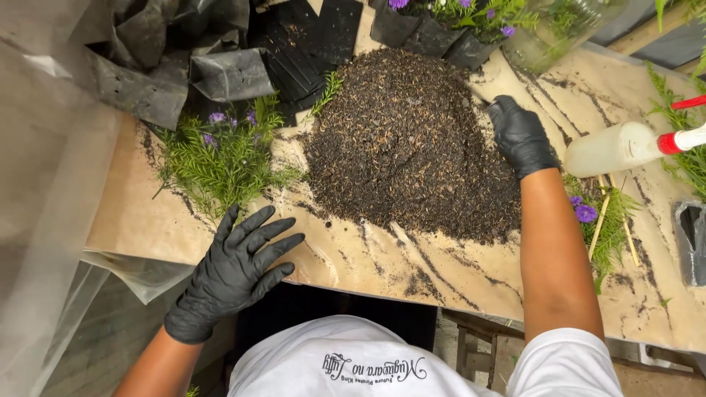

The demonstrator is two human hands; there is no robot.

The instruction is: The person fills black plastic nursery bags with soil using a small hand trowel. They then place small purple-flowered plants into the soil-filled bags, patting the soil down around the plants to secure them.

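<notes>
We gather the soil heap (412, 147): right hand (521, 136) curled against its edge (holding nothing visible), left hand (235, 268) splayed open on the surface (353, 257); next, sweep inward.

I'm looking at a garden potting spot, prob a nursery work area: bench (471, 272) w/ a heap of potting mix (412, 147), empty black grow bags (184, 66), purple-flowered seedlings (220, 151), spray bottle (625, 147), both my hands in black gloves

Matt black rubbery gloves (234, 272); coarse crumbly soil (412, 147) on smooth wood-look tabletop (456, 272).
</notes>
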